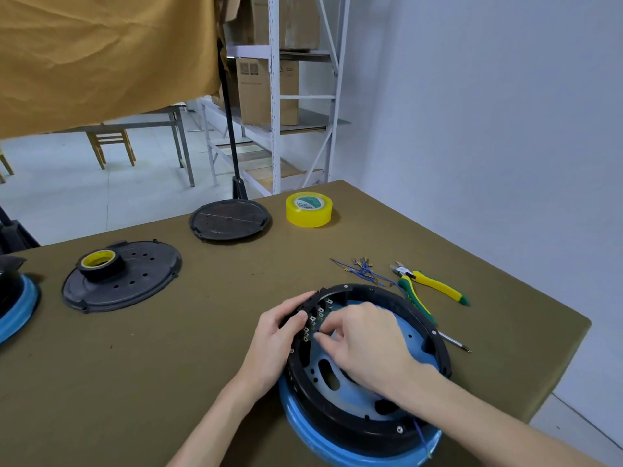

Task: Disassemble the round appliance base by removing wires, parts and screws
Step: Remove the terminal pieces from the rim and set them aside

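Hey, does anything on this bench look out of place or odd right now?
One thing: a screwdriver lies partly under the round base's right rim, only its tip showing. A loose blue wire also hangs over the base's near edge. Nothing looks spilled or broken.

Head cam, fwd-down, close over table (168, 348)

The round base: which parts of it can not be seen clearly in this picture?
- Head view: right hand covers the middle of the round base.
- Left hand hides its left rim.
- Screwdriver: handle hidden behind the base.
- Fingertip grasp at the terminals: too small.
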